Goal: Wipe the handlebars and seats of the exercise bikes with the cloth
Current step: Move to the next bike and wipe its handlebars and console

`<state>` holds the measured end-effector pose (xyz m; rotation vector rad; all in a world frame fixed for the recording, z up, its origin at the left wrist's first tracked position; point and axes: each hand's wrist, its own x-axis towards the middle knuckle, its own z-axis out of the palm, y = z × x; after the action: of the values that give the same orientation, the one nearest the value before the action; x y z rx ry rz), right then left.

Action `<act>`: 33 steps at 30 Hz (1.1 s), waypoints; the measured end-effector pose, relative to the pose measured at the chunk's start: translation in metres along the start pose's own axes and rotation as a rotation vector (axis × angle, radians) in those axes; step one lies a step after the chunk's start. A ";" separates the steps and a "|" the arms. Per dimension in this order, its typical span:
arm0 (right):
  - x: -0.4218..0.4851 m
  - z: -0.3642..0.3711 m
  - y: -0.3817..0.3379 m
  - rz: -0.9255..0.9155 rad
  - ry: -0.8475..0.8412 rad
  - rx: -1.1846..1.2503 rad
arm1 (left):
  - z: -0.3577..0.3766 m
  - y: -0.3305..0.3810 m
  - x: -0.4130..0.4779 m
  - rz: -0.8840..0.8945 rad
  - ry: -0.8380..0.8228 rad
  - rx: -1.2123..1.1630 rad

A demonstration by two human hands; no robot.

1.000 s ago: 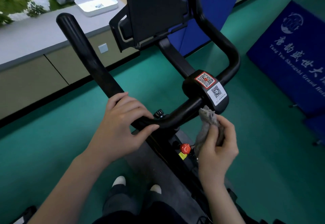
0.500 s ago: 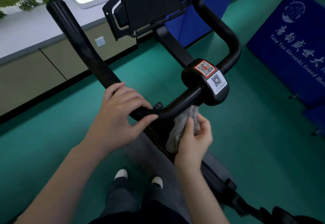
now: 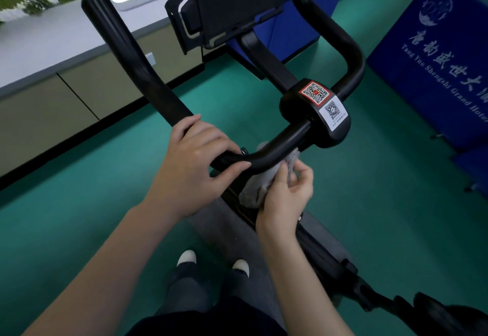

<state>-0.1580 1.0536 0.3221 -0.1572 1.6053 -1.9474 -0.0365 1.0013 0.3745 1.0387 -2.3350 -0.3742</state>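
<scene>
Right hand (image 3: 286,198), centre frame, pinches the grey cloth (image 3: 260,185) and presses it up against the underside of the handlebar (image 3: 277,148) crossbar, just left of the clamp housing (image 3: 317,121) with the QR stickers. The cloth sits between the two hands, bunched under the bar, with a corner poking out above it. Left hand (image 3: 195,166) grips the bend just beside it, fingers over the top, probably steadying. Progress looks early: only this short stretch is under the cloth. The left horn (image 3: 132,55) toward upper left and the right loop (image 3: 343,45) upper right have no cloth on them. No seat or other bikes are in view, so those presumably remain.
</scene>
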 end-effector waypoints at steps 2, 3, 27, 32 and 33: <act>-0.017 0.002 0.006 0.026 -0.023 0.015 | -0.001 -0.001 0.000 0.011 0.000 -0.005; -0.023 0.003 0.008 0.032 -0.025 0.012 | -0.001 -0.001 0.000 0.022 -0.003 -0.007; -0.081 0.009 -0.035 -0.621 -0.180 -0.414 | -0.065 -0.051 -0.029 0.131 -0.027 -0.046; -0.090 0.019 -0.025 -0.602 -0.470 -0.427 | -0.078 -0.058 -0.070 -0.065 -0.013 0.068; -0.092 0.017 -0.024 -0.596 -0.535 -0.433 | -0.079 -0.058 -0.080 -0.116 -0.022 0.091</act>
<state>-0.0841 1.0883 0.3742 -1.3395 1.6800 -1.6869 0.0881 1.0202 0.3823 1.2230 -2.3362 -0.3267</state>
